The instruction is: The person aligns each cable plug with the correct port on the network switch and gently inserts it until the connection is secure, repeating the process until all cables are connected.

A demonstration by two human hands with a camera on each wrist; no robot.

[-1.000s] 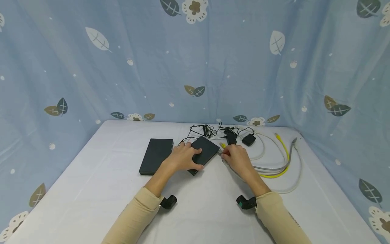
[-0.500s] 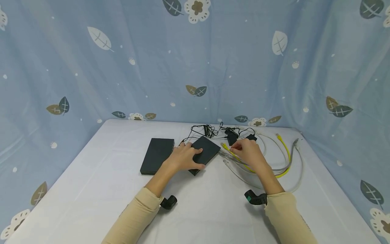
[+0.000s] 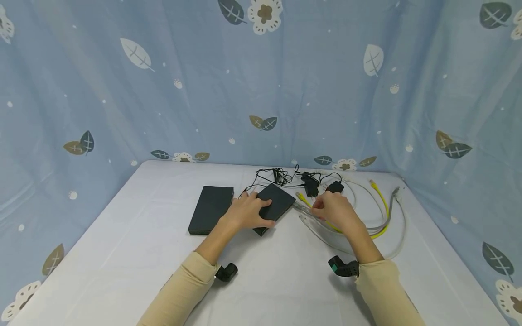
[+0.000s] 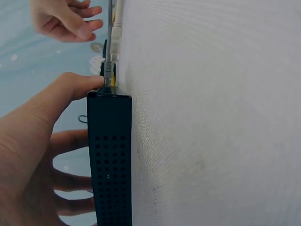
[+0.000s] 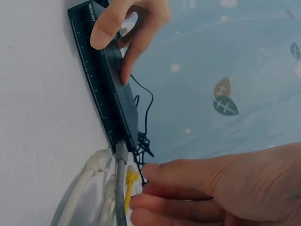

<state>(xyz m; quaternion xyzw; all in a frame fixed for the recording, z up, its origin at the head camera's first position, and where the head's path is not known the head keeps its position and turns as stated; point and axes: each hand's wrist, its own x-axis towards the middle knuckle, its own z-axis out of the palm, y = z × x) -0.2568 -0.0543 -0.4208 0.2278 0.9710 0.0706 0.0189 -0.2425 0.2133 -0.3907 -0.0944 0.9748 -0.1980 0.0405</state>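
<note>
My left hand [image 3: 246, 215] holds a black network switch [image 3: 279, 199] that lies at an angle on the table, thumb at the port-side edge and the fingers across its top. A grey network cable [image 5: 121, 188] has its plug in the switch's end port, as the right wrist view shows. Beside that cable my right hand [image 3: 334, 210] hovers with loosely bent fingers, nothing between them, a small gap showing between thumb tip and cable. Beneath it lie several loose cable ends, among them a yellow plug [image 5: 131, 176] and a white plug [image 5: 96, 162].
A second black flat box [image 3: 212, 206] lies left of the switch. Behind are two black power adapters [image 3: 311, 186] and a bundle of thin black cord [image 3: 279, 175]. White, grey and yellow cables loop across the right of the white table [image 3: 122, 262]. A blue patterned curtain [image 3: 183, 104] surrounds it.
My right hand has drawn back rightward from the switch's port edge, then dropped slightly toward the cables. The grey cable's end, earlier behind its fingers, now shows. My left hand stays put.
</note>
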